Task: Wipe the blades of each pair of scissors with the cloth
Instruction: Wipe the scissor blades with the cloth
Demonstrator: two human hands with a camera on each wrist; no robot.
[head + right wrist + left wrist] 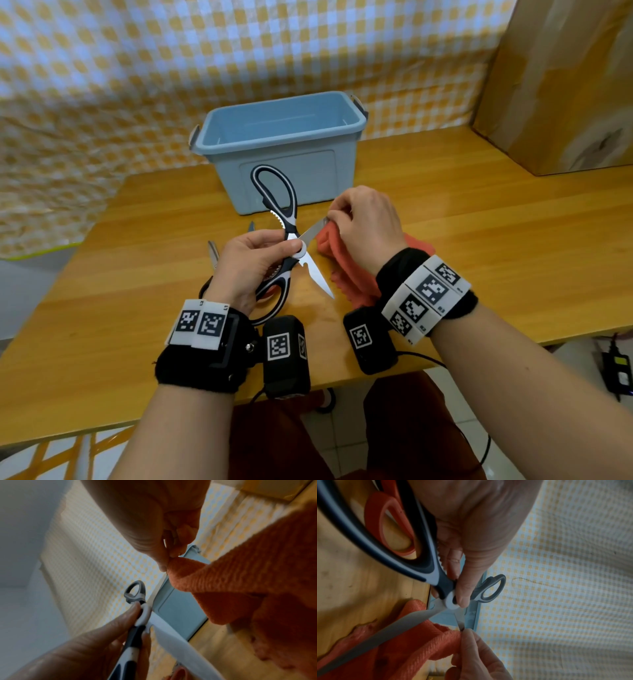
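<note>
My left hand (253, 260) grips black-and-white kitchen scissors (291, 219) at the pivot and holds them spread wide above the table. One blade (311, 233) points up-right, and its tip is buried in an orange-red cloth (346, 274) that my right hand (363, 226) pinches around it. The other blade (320, 277) points down toward me, bare. In the left wrist view my thumb presses the white pivot (452, 601), and the cloth (412, 642) hangs under the blades. In the right wrist view my fingertips (163, 561) pinch the cloth (240, 588). Red-handled scissors (385, 524) lie on the table under my left hand.
An open blue plastic bin (284, 137) stands just behind the scissors. A tall cardboard box (565, 85) sits at the back right. Two blade tips (212, 251) poke out to the left of my left hand. A checked sheet (102, 85) hangs behind the wooden table (479, 222).
</note>
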